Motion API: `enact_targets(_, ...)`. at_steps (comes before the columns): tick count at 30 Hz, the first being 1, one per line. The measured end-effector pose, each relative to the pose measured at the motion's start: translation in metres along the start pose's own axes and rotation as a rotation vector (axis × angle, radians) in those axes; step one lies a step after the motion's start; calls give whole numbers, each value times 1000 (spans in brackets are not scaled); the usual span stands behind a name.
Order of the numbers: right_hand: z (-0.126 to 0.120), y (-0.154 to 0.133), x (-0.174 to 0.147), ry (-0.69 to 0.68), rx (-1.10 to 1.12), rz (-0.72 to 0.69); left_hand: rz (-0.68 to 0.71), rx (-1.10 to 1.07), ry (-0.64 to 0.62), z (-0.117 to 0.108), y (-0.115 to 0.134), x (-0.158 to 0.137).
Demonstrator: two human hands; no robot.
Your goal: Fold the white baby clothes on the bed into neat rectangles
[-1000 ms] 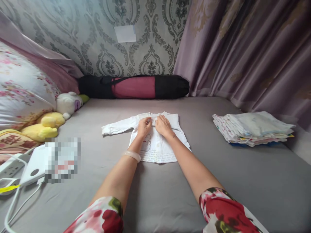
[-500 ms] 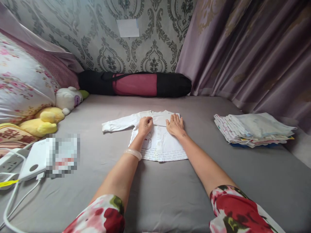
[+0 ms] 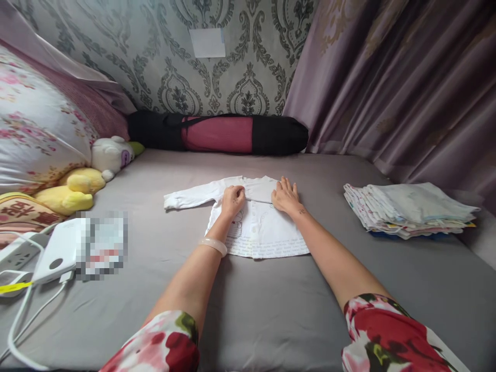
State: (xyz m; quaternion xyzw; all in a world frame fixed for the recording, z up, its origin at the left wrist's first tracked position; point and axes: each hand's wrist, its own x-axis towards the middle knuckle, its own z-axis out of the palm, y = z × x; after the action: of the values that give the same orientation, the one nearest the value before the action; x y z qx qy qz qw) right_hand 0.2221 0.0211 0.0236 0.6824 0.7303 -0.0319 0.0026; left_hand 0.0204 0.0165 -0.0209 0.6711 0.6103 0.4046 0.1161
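Note:
A small white long-sleeved button-front shirt [image 3: 267,235], with a line drawing and rows of small print, lies spread on the grey bed sheet [image 3: 267,310]. One sleeve stretches out to the left; the other is folded across the chest. My left hand [image 3: 233,200] pinches the end of the folded sleeve near the middle of the chest, its fingertips partly hidden. Flat on the shirt's right shoulder, at the fold of that sleeve, rests my right hand [image 3: 285,195] with fingers stretched out.
A stack of folded cloths [image 3: 411,209] sits at the right. Along the wall lies a long black and maroon bag [image 3: 217,134]. To the left are plush toys [image 3: 64,197], a floral pillow [image 3: 39,124], a white device [image 3: 62,250], cables and a power strip [image 3: 19,253].
My right hand has slid a little to the right along the folded sleeve toward the shoulder. My left hand keeps its pinch at the same spot on the shirt.

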Motion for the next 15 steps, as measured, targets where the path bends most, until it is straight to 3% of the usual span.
enact_targets(15, 22, -1, 12, 43, 66, -5, -11, 53, -4, -1, 1, -4)
